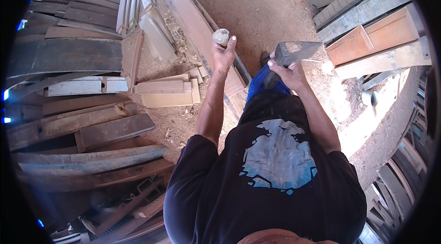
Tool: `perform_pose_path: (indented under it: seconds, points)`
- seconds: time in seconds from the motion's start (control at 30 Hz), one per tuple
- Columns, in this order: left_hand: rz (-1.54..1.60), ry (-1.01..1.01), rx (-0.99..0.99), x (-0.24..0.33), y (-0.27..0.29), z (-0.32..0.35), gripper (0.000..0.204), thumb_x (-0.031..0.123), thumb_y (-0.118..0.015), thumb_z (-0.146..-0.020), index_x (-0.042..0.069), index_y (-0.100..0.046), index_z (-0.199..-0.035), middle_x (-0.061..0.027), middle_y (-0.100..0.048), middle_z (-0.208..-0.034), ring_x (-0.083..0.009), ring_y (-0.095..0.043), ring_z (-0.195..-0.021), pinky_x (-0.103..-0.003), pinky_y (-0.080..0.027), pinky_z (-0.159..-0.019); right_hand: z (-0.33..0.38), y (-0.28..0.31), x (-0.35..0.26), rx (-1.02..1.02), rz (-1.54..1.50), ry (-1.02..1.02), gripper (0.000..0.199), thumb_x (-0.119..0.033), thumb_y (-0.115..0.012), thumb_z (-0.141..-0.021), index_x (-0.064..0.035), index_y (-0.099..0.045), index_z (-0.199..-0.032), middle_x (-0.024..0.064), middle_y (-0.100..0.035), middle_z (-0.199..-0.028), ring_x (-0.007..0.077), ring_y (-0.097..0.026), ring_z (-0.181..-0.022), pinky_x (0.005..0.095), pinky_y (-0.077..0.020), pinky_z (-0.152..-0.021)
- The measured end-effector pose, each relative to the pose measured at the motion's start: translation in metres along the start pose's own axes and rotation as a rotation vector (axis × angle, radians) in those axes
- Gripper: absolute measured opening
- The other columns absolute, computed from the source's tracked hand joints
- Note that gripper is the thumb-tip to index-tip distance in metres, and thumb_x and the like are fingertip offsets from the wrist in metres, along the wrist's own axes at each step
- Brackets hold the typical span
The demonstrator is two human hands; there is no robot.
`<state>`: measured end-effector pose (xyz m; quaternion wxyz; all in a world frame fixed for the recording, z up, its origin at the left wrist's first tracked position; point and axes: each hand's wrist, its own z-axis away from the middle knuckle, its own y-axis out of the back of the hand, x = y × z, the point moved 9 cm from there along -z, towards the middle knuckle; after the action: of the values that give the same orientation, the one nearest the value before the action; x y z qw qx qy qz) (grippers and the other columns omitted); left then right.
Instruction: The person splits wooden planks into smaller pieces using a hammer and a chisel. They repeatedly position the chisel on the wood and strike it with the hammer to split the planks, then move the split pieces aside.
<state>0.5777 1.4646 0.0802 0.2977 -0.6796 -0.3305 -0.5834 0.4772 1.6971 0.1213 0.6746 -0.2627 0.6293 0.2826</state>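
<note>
My left hand (223, 56) is shut around a chisel-like tool (221, 36); only its worn, rounded wooden butt shows above the fist. It stands upright over a long reddish plank (190, 19) that runs diagonally across the sawdust floor. My right hand (288, 72) grips the dark handle of a wooden mallet (297, 51). The mallet's blocky grey head is raised to the right of the tool's butt and does not touch it. The tool's blade is hidden behind my hand.
Short pale boards (167, 90) lie on sawdust left of the plank. Weathered planks (92, 127) are stacked along the left. An orange wooden panel (381, 37) and beams lean at the right. A small round bowl (370, 98) sits on the ground.
</note>
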Motion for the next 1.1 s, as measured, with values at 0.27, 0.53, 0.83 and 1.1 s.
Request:
perform_pose_path:
  seconds: [0.27,0.53,0.83,1.1]
  points:
    - [-0.039,-0.091,-0.013,-0.012,0.010,0.003,0.032,0.014,-0.072,-0.092,0.003,-0.057,-0.118,0.0023,-0.061,-0.090,-0.0096,-0.057,-0.080,-0.025,-0.049,-0.075,-0.002,0.007,0.012,0.001,-0.018,-0.034,0.029,-0.018,-0.079,-0.087,-0.0013,-0.064,-0.106,0.0048,-0.067,-0.100,0.0114,-0.062,-0.091,0.0278,-0.0513,-0.082]
    - [-0.623,0.030,-0.368,0.001,-0.003,0.005,0.031,0.012,-0.078,-0.087,0.002,-0.058,-0.108,-0.0026,-0.065,-0.090,-0.0115,-0.061,-0.081,-0.027,-0.053,-0.072,-0.003,0.010,0.014,0.031,-0.070,-0.072,0.030,-0.017,-0.079,-0.087,-0.0004,-0.064,-0.107,0.0054,-0.067,-0.101,0.0117,-0.062,-0.093,0.0270,-0.0513,-0.081]
    - [-0.105,0.020,0.089,0.015,0.011,0.002,0.041,0.017,-0.080,-0.086,0.006,-0.050,-0.111,-0.0022,-0.061,-0.087,-0.0126,-0.063,-0.085,-0.027,-0.053,-0.077,-0.007,0.007,0.001,-0.016,0.026,0.008,0.031,-0.021,-0.078,-0.088,0.0010,-0.065,-0.107,0.0056,-0.067,-0.101,0.0115,-0.061,-0.093,0.0285,-0.0513,-0.084]
    - [0.052,0.003,-0.080,0.006,0.003,-0.007,0.025,0.004,-0.074,-0.086,0.007,-0.056,-0.102,0.0033,-0.060,-0.086,-0.0059,-0.057,-0.078,-0.024,-0.048,-0.069,-0.008,0.004,-0.001,-0.002,0.027,-0.037,0.029,-0.020,-0.077,-0.088,-0.0010,-0.066,-0.107,0.0032,-0.066,-0.098,0.0103,-0.061,-0.091,0.0282,-0.0496,-0.082]
